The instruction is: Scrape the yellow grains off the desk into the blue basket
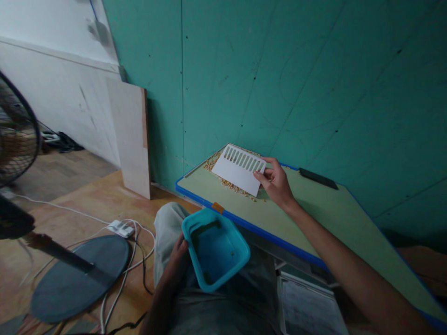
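One square turquoise plastic tub (216,251) is gripped by the left hand (179,250), a white slotted sheet (234,174) by the right hand (278,186).

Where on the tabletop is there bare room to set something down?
Widest: the pale green tabletop between the right forearm and the black bar. Smaller: between the yellow kernels and the blue front edging. Crowded: the far-left end, with kernels along the slotted white scraper in the right hand.
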Motion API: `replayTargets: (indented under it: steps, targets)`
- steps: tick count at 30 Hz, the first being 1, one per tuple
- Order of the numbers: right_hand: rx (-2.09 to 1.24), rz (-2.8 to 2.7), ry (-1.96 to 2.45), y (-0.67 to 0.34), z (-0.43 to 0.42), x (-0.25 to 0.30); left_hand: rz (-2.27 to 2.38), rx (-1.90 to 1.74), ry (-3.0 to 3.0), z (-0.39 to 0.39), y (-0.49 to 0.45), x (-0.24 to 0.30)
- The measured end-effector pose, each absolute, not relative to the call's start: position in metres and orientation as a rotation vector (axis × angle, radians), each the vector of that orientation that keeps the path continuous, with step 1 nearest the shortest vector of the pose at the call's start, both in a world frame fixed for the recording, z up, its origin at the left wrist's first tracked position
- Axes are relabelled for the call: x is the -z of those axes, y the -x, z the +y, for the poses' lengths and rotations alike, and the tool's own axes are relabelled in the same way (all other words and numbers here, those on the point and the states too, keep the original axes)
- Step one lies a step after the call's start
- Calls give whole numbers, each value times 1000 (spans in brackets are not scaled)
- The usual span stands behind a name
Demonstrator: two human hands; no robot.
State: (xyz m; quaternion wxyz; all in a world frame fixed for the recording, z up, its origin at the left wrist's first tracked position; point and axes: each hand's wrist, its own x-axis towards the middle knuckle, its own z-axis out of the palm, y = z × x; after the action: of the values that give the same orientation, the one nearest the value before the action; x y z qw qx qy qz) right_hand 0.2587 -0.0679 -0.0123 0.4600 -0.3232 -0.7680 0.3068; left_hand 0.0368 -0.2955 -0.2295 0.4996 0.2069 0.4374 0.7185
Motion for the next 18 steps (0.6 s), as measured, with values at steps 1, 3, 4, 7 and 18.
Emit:
replayTargets:
  steps: [1, 3, 4, 7, 18]
  targets:
    - [-756, -1896, 793, -258, -70, 11, 1056, -1736, -520, -296, -36, 230]
    - [-749, -1905, 785, -257, -74, 8, 1072, -1739, -563, -296, -35, 230]
    - [-746, -1910, 782, -256, -76, 7, 1086, -1741, -579, -296, -34, 230]
    - [-754, -1917, 775, -254, -80, 4, 1115, -1745, -576, -297, -34, 232]
    - [-728, -1880, 766, -252, -77, 8, 1075, -1745, -515, -295, -36, 230]
